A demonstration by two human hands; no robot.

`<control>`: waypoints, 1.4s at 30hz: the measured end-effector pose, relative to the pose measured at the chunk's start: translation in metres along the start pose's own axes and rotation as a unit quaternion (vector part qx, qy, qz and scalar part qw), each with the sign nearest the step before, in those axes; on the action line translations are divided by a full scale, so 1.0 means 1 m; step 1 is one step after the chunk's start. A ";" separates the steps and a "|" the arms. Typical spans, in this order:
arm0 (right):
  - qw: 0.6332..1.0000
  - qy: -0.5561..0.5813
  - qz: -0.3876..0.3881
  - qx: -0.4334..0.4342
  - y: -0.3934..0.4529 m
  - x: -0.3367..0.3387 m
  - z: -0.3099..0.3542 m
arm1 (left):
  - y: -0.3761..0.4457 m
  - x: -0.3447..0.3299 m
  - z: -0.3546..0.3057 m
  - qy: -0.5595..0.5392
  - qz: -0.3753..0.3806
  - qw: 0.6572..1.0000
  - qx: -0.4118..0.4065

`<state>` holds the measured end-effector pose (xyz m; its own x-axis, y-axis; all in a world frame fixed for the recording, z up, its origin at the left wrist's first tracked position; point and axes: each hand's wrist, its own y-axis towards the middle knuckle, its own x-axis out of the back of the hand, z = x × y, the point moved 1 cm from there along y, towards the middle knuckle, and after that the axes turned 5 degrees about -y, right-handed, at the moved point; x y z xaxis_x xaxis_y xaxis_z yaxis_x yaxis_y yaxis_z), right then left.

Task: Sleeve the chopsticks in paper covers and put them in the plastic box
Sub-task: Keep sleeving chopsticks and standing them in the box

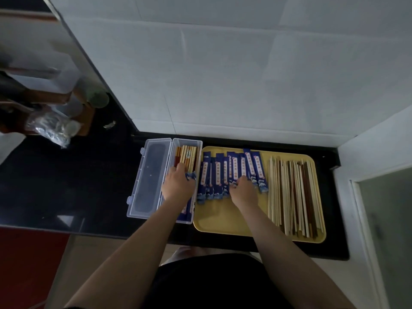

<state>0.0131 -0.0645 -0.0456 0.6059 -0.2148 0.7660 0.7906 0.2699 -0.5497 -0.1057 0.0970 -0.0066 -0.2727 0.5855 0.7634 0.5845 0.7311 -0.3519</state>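
My left hand [177, 186] is inside the clear plastic box [186, 143], palm down, with the fingers curled over a sleeved pair of chopsticks [188, 206]. The blue paper of that pair shows at my fingertips and again below my wrist, near the front wall of the box. Further back in the same box lie more sleeved chopsticks [187, 156], and their bare light and dark ends point to the wall behind. The lid of the box [149, 175] is open and lies flat to the left, joined to the box along the long side.

My right hand [243, 189] is over the yellow tray [223, 219], which stands just beside the box on its right. The fingers are bent down on the row of blue paper covers [217, 172], at the lower ends of the covers near the middle of the row. I cannot tell if they already pinch one cover or only press on them, because the back of the hand hides the fingertips.

On the right part of the tray is the pile of loose chopsticks [294, 192], some pale and some dark brown, all lying lengthwise. Box and tray both stand on the black counter [66, 175], in front of the white tiled wall [245, 74]
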 end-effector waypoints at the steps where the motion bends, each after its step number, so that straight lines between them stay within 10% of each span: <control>1: 1.000 -0.010 -0.003 -0.008 0.000 -0.004 0.000 | 0.001 -0.001 0.000 0.009 0.024 1.000 -0.012; 15: 0.998 0.046 -0.019 -0.032 0.002 -0.002 -0.027 | 0.001 -0.011 -0.024 -0.027 -0.030 0.998 -0.041; 25: 0.970 0.214 0.085 0.084 -0.018 0.074 -0.067 | -0.029 -0.075 -0.121 0.236 0.087 0.902 -0.351; 30: 0.954 0.295 0.036 0.027 -0.011 0.089 -0.107 | -0.036 -0.090 -0.147 0.218 0.130 0.927 -0.277; 35: 0.994 0.106 -0.038 -0.015 0.001 0.075 -0.138 | -0.037 -0.108 -0.141 -0.026 0.191 0.978 -0.084; 42: 0.998 -0.015 -0.036 -0.039 0.003 0.032 -0.132 | -0.046 -0.118 -0.133 -0.212 0.254 0.938 0.101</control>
<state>0.0464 -0.1948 -0.0669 0.5447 -0.2023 0.8139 0.8375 0.1807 -0.5157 0.0016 -0.0524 -0.0084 -0.3034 0.9315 0.2007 0.5758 0.3471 -0.7403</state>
